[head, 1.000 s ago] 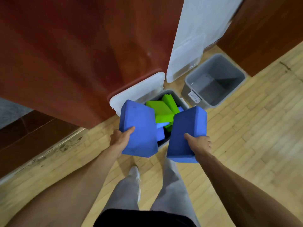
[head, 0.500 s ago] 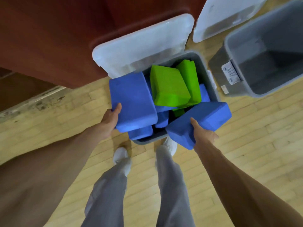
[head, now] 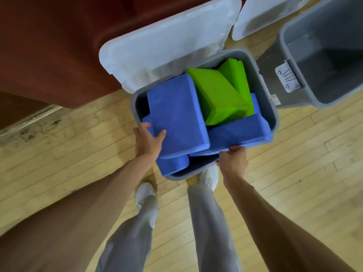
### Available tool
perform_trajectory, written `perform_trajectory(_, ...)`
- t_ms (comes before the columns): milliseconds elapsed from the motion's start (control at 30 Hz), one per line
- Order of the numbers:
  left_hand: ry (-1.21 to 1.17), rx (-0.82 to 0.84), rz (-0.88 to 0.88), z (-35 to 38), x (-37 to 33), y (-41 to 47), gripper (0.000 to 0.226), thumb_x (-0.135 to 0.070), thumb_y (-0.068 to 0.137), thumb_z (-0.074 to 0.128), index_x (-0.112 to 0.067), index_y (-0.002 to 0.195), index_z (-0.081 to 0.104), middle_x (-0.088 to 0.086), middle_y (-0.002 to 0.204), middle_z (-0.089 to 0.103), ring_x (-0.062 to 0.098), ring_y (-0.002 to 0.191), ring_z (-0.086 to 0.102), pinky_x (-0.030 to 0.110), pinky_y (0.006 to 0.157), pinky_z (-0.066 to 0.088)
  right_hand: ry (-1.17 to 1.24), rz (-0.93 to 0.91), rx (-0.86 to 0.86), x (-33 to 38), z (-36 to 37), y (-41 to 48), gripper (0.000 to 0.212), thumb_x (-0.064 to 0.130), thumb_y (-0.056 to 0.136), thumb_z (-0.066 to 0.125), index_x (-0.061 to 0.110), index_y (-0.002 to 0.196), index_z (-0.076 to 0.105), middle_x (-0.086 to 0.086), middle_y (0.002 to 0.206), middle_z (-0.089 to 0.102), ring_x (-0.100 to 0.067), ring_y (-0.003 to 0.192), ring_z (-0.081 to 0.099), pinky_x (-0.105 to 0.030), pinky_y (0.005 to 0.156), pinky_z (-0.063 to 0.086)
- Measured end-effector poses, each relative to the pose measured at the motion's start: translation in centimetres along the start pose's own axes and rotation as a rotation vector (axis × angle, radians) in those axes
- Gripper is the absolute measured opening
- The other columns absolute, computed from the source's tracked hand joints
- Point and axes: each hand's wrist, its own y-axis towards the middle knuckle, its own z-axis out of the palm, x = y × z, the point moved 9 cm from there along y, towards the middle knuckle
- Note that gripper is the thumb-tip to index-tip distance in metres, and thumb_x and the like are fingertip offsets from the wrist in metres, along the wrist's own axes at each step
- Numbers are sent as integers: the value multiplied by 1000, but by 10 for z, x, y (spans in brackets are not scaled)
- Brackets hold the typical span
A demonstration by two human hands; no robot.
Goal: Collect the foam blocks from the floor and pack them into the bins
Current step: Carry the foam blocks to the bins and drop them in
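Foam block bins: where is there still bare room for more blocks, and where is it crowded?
The right-hand gray bin shows only bare interior where visible. The near gray bin is crowded: two green blocks at the back, blue blocks across the front, with the left hand on the big blue block and the right hand on the other blue block. Only a dark sliver remains behind its left wall.

**Both blocks over the full bin**

My left hand grips a blue block lying atop the grey bin. My right hand holds another blue block's near edge. Green blocks sit behind; a second bin stands right.
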Motion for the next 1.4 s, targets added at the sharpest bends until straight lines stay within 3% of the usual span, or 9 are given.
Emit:
perform_trajectory(200,81,134,111,3,-20,-21,36,-16,85,66,-12,120,55,7,122,48,23,108,53,27,83,42,18,104,99,4,4,-18,42,14,83,53,10,125,48,-14,120,57,-34,106,59,-47,95,49)
perform_trajectory(333,105,247,-9,-7,-38,-58,30,-15,87,60,-13,116,61,8,111,62,30,100,62,35,84,50,-252,-66,210,36,-32,-36,29,14,85,52,6,111,63,-15,113,64,-32,108,55,-28,87,41)
perform_trajectory(433,132,343,-33,-19,-64,-97,14,-17,87,58,-18,100,64,12,109,67,32,101,64,38,90,50,-420,-170,363,72,-59,-60,15,16,87,49,10,92,62,-17,93,58,-33,90,51,-28,75,36)
perform_trajectory(500,122,375,-31,-33,-85,-127,9,-18,88,55,-17,92,62,13,106,68,32,99,64,41,93,51,-524,-272,439,103,-77,-78,20,14,90,48,6,95,65,-20,100,62,-36,96,57,-32,77,40)
perform_trajectory(667,34,366,-77,-80,-117,-206,10,-19,87,55,-16,77,59,8,82,64,22,73,58,35,74,52,-702,-446,658,166,-120,-136,30,14,95,45,4,114,66,-16,117,64,-32,112,58,-31,88,46)
perform_trajectory(867,-118,221,-114,-167,-123,-297,14,-23,92,54,-14,95,64,4,89,68,19,79,65,31,71,51,-812,-606,762,206,-165,-216,25,16,93,48,4,106,66,-18,111,66,-33,106,62,-38,91,52)
perform_trajectory(1033,-453,-12,-242,-229,-53,-389,15,-22,95,54,-12,102,63,5,86,67,18,76,64,30,74,45,-858,-626,876,183,-170,-288,15,15,90,54,3,84,58,-23,88,61,-20,63,57,-32,67,46)
perform_trajectory(1233,-889,-324,-520,-224,103,-539,19,-18,97,52,-7,105,65,6,81,67,21,73,63,33,75,45,-1163,-889,1003,125,-143,-393,17,13,88,51,13,72,56,-7,78,62,-21,70,59,-29,64,46)
perform_trajectory(1400,-1139,-477,-756,-163,230,-687,19,-17,97,50,-6,104,64,9,83,66,24,76,62,30,70,45,-1392,-1076,1078,23,-119,-476,5,18,90,56,16,86,59,-1,74,62,-15,61,58,-27,59,44)
